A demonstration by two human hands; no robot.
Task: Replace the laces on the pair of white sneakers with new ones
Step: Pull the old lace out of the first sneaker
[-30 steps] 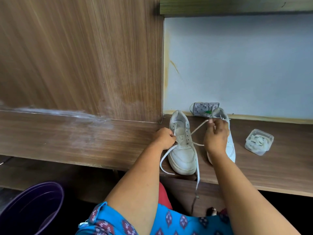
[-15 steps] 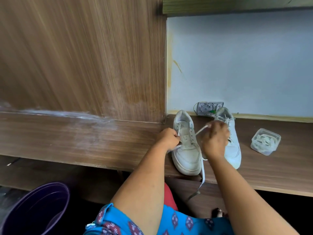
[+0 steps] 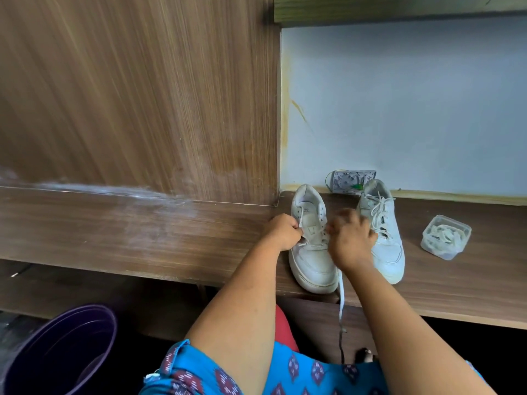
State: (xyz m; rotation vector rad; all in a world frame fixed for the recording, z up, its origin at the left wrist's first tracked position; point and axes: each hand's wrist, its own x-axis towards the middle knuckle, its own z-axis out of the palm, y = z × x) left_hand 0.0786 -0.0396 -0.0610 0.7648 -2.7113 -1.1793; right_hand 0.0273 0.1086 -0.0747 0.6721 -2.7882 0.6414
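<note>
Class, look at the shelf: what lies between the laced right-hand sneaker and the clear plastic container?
In the head view, only bare wooden shelf lies between the laced sneaker and the clear plastic container; nothing rests on that stretch.

Wood-grain panel (image 3: pixel 137 95) beside pale blue wall (image 3: pixel 413 104), above a brown wooden shelf (image 3: pixel 114 232)

A dark wood-grain bench (image 3: pixel 171 238) runs along a wooden panel and a pale wall, carrying a pair of white sneakers side by side, toes toward the front edge: one partly unlaced (image 3: pixel 310 252), the other laced (image 3: pixel 385 240). A clear plastic tub (image 3: pixel 446 236) sits to their right, and a small patterned box (image 3: pixel 352 181) stands against the wall behind them.
</note>
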